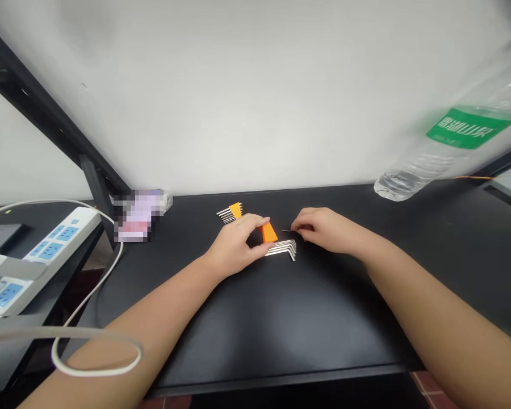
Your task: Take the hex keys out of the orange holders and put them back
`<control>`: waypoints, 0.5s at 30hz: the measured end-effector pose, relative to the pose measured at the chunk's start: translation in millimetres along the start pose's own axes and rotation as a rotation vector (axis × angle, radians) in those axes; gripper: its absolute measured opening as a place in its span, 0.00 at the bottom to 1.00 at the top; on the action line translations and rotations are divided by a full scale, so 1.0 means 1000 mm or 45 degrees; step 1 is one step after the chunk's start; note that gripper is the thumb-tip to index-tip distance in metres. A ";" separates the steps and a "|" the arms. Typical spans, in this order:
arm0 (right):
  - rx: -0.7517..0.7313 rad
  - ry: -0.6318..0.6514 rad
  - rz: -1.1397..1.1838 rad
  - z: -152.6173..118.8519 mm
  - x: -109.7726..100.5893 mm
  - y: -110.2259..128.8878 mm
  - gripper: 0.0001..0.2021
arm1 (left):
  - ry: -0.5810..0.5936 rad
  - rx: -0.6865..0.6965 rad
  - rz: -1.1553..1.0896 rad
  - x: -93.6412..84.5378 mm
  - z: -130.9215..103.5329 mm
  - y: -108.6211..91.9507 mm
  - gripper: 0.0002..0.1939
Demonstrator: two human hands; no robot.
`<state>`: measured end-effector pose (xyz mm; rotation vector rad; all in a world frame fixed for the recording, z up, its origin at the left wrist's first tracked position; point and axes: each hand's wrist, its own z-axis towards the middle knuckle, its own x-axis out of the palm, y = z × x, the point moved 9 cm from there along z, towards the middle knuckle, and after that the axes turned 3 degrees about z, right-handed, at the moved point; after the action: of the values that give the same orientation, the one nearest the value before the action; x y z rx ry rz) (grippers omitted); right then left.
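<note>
My left hand grips an orange hex key holder between thumb and fingers, just above the black tabletop. Several L-shaped silver hex keys lie side by side right below the holder, their bent ends pointing right and toward me. To the right, the fingertips of my right hand are closed on a thin hex key, whose straight end sticks out toward the holder. Behind my left hand lies a second orange holder filled with hex keys, partly covered by that hand.
A large clear water bottle with a green label stands at the back right against the wall. At left are a blurred package, a white power strip and a looping white cable that crosses over my left forearm.
</note>
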<state>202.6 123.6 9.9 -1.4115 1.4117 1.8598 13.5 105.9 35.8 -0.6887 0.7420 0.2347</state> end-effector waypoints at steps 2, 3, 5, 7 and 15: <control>-0.025 -0.006 -0.007 0.000 0.000 0.003 0.13 | 0.004 0.000 0.003 0.000 0.000 0.000 0.23; -0.040 0.001 -0.007 0.000 0.001 0.006 0.12 | 0.006 -0.002 0.002 0.000 0.000 0.000 0.23; -0.065 0.034 0.010 -0.001 0.004 0.014 0.11 | 0.005 -0.003 -0.001 0.000 0.000 0.000 0.23; -0.077 0.085 0.044 -0.004 0.009 0.024 0.08 | 0.003 -0.006 -0.004 0.001 0.000 0.001 0.23; -0.020 0.117 -0.019 -0.008 0.016 0.034 0.06 | -0.003 -0.009 -0.011 0.000 0.001 0.001 0.23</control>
<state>173.4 99.5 12.2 -1.5290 1.4287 1.8221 13.3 106.9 35.9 -0.6978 0.7357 0.2300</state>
